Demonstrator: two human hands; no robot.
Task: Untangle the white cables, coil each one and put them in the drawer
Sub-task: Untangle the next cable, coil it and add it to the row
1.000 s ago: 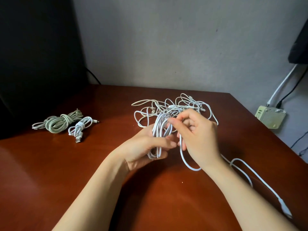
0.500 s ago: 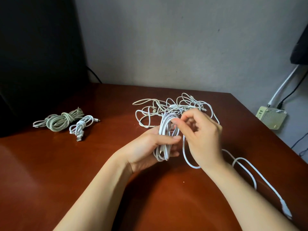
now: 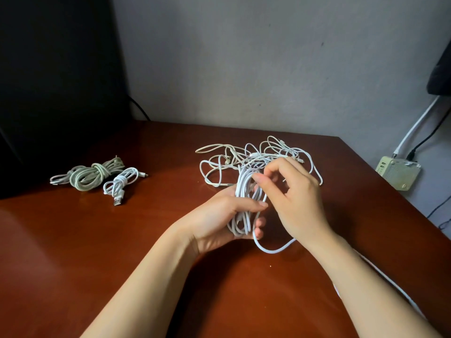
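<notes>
Two done coils lie at 10 o'clock on table. L hand clamps half-wound coil mid-table, tangle just behind at 12. R hand pinches loose strand, trailing to 4. Best: even loops, light tension, no twist.

We look through a single wide-angle camera worn on the head, facing forward and tilted down over the brown table. It sits close. Both forearms enter from the bottom edge of the frame, and the left hand and right hand meet on a white cable just right of centre. The table's far edge crosses the frame a little above the middle, and the grey wall fills the upper part.
</notes>
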